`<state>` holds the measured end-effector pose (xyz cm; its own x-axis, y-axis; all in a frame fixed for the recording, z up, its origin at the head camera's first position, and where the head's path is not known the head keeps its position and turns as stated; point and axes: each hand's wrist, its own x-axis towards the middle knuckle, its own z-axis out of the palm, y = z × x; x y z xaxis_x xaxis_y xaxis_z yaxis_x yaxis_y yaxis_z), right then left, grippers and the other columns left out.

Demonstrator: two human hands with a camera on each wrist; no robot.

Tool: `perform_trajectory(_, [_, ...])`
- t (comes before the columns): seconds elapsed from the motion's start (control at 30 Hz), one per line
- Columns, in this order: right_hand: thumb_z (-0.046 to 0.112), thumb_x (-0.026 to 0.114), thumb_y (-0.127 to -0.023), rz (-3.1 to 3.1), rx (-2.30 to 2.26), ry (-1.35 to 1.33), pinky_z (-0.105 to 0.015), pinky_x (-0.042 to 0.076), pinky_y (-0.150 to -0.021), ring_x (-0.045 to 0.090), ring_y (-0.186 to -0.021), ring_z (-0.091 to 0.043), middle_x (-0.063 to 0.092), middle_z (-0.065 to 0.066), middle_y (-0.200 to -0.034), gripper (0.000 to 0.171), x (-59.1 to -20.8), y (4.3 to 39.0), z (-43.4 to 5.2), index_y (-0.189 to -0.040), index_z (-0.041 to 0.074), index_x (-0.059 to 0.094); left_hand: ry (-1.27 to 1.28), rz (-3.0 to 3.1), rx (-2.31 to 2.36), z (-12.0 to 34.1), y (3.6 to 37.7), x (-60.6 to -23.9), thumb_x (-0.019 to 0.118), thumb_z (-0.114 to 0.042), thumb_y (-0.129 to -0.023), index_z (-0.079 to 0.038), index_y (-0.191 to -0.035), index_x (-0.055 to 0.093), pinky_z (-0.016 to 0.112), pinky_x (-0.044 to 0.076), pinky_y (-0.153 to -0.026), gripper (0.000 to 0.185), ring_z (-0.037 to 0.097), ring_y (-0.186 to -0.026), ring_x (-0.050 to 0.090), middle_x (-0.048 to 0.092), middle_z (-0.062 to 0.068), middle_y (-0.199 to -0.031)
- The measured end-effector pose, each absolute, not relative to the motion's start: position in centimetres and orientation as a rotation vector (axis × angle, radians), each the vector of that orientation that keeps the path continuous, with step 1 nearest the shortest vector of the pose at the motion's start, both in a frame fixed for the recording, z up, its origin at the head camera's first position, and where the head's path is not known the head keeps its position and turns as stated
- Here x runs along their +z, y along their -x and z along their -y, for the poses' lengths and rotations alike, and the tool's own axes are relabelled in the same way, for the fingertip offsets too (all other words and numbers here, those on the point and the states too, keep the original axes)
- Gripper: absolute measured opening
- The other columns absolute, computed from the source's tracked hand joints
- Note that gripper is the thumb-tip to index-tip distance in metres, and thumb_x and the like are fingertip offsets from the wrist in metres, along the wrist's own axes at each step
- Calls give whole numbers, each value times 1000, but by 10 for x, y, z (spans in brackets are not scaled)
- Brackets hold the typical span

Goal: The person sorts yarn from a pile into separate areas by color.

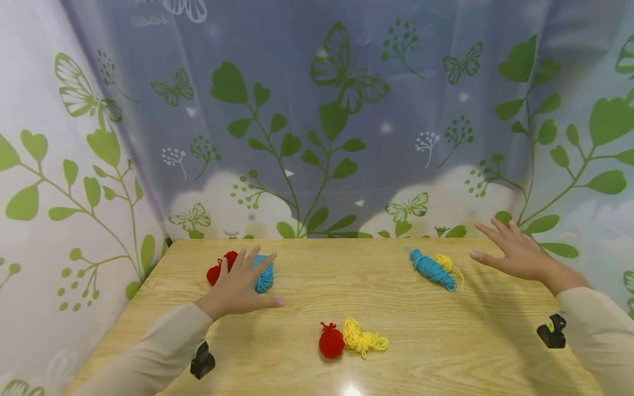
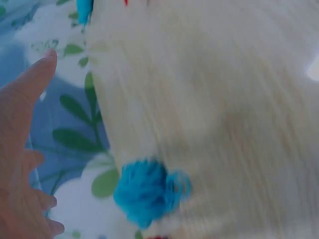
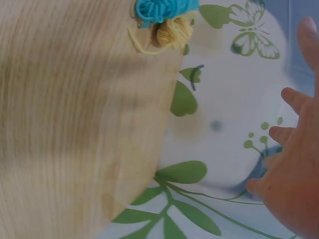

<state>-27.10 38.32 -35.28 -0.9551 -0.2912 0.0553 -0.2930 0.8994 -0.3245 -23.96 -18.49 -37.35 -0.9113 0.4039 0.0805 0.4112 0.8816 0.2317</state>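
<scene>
At the far left of the wooden table [image 1: 307, 308], the person's left hand [image 1: 240, 289] hovers palm down, fingers spread and holding nothing, over a red yarn bundle [image 1: 218, 268] and a blue yarn ball [image 1: 264, 276]. Nearer the front edge lie a red yarn ball [image 1: 331, 341] and loose yellow yarn [image 1: 363, 339]. Farther right, a blue yarn skein [image 1: 432, 269] touches a small yellow skein [image 1: 446, 262]. The right hand [image 1: 515, 253] floats just beyond them, fingers splayed, empty.
</scene>
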Motion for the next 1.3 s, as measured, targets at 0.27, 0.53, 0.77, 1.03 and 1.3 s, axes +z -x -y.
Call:
perform_trajectory(0.27, [41, 54, -96, 3024, 743, -481, -82, 0, -92, -14, -132, -64, -1, -40, -150, 82, -383, 277, -379, -153, 3, 10, 803, 3002, -440, 148, 235, -396, 61, -73, -75, -24, -152, 29, 76, 3, -103, 97, 46, -143, 11, 19, 13, -158])
perform_trajectory(0.53, [38, 53, -98, 3000, 947, -469, -82, 2, -92, -14, -131, -65, 0, -43, -148, 80, -411, 284, -377, -151, -4, 11, 917, 3017, -589, 111, 228, -408, 64, -72, -73, -23, -151, 33, 70, 8, -108, 97, 40, -144, 15, 21, 10, -158])
perform_trajectory(0.77, [35, 53, -98, 2981, 956, -475, -81, 11, -92, 2, -132, -65, 7, -43, -147, 75, -428, 290, -372, -150, -5, 18, 1067, 3016, -679, 82, 221, -419, 70, -65, -74, -19, -151, 34, 64, 18, -110, 96, 34, -144, 20, 26, 10, -157])
perform_trajectory(1.03, [31, 56, -97, 2943, 992, -488, -78, 18, -94, 13, -131, -63, 13, -41, -147, 72, -442, 295, -365, -148, -7, 22, 1149, 3031, -886, 58, 215, -435, 72, -56, -77, -15, -149, 38, 47, 35, -109, 90, 22, -140, 33, 35, 3, -153])
perform_trajectory(1.3, [23, 53, -99, 2912, 1078, -464, -75, 23, -96, 18, -131, -61, 19, -39, -147, 61, -447, 298, -355, -146, -7, 28, 1272, 2981, -900, 47, 214, -443, 76, -49, -77, -15, -142, 48, 32, 41, -104, 79, 16, -130, 47, 49, -1, -143])
